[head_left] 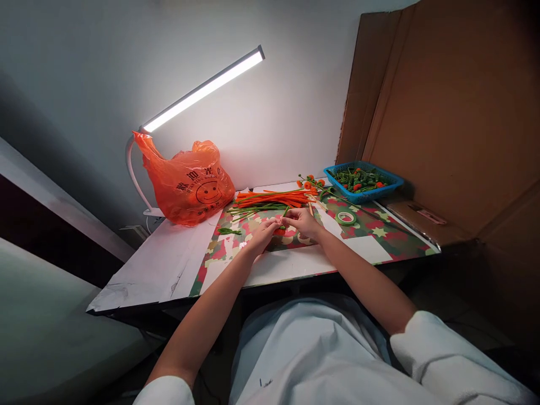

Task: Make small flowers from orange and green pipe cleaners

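My left hand [262, 235] and my right hand [302, 221] meet over the patterned table mat [379, 233]. Between their fingertips they pinch a small orange ball with a green top [280, 229]. Just behind the hands lies a pile of orange and green pipe cleaners [272, 199]. A small bent green piece [229, 231] rests on the mat to the left of my left hand. A roll of green tape [346, 218] lies to the right of my right hand.
An orange plastic bag [189, 183] sits at the back left under a bar desk lamp [202, 90]. A blue basket [363, 181] with finished orange-and-green pieces stands back right, a few more [311, 181] beside it. A cardboard wall [447, 112] closes the right side.
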`<act>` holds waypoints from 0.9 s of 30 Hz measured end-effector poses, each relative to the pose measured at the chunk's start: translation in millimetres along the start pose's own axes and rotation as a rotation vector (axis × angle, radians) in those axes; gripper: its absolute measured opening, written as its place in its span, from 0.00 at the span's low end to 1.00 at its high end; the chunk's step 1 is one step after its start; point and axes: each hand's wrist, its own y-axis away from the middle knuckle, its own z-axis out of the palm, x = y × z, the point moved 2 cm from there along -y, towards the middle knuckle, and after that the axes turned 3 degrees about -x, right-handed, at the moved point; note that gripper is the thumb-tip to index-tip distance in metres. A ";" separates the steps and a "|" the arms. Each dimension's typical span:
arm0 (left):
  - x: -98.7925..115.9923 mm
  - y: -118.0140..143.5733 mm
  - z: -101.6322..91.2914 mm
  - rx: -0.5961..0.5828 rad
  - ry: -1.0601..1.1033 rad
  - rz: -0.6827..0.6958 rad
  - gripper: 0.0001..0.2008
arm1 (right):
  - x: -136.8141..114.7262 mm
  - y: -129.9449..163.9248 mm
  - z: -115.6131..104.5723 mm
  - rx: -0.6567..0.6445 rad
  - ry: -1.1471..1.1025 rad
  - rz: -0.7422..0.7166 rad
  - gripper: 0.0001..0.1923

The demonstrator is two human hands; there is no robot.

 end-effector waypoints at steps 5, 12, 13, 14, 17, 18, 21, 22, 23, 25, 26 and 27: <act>-1.4 1.4 1.3 -0.074 0.277 -0.131 0.11 | -8.5 2.0 -1.2 -0.063 -0.062 0.043 0.21; -4.6 2.9 -2.3 -0.018 0.152 -0.058 0.14 | -2.1 0.1 -2.4 0.003 0.020 0.038 0.21; -4.1 2.9 -2.7 0.007 0.101 -0.025 0.14 | -0.7 -0.3 -2.4 0.006 0.034 0.033 0.22; -3.3 3.0 -3.1 0.028 0.046 0.009 0.14 | 0.2 -0.6 -2.5 0.007 0.048 0.028 0.22; 0.1 3.4 -3.1 0.055 -0.090 0.096 0.15 | 0.9 -0.8 -2.7 0.013 0.088 0.005 0.22; 1.2 3.7 -2.9 0.052 -0.114 0.113 0.15 | 0.7 -0.6 -2.7 0.016 0.100 0.000 0.22; 3.9 5.3 -2.4 0.035 -0.137 0.124 0.17 | 0.2 0.3 -2.3 0.026 0.126 -0.012 0.21; 4.5 6.0 -2.3 0.031 -0.135 0.119 0.17 | 0.3 0.7 -1.9 0.032 0.131 -0.017 0.21; 4.9 6.6 -2.3 0.026 -0.132 0.111 0.17 | 0.7 1.0 -1.4 0.038 0.134 -0.021 0.20; 5.0 7.4 -2.3 0.018 -0.126 0.094 0.17 | 2.0 1.6 -0.2 0.052 0.138 -0.025 0.19; 4.6 7.6 -2.5 0.017 -0.124 0.088 0.17 | 2.8 1.7 0.5 0.057 0.139 -0.025 0.18; 4.0 7.5 -2.6 0.017 -0.124 0.082 0.17 | 3.6 1.8 1.1 0.060 0.138 -0.025 0.18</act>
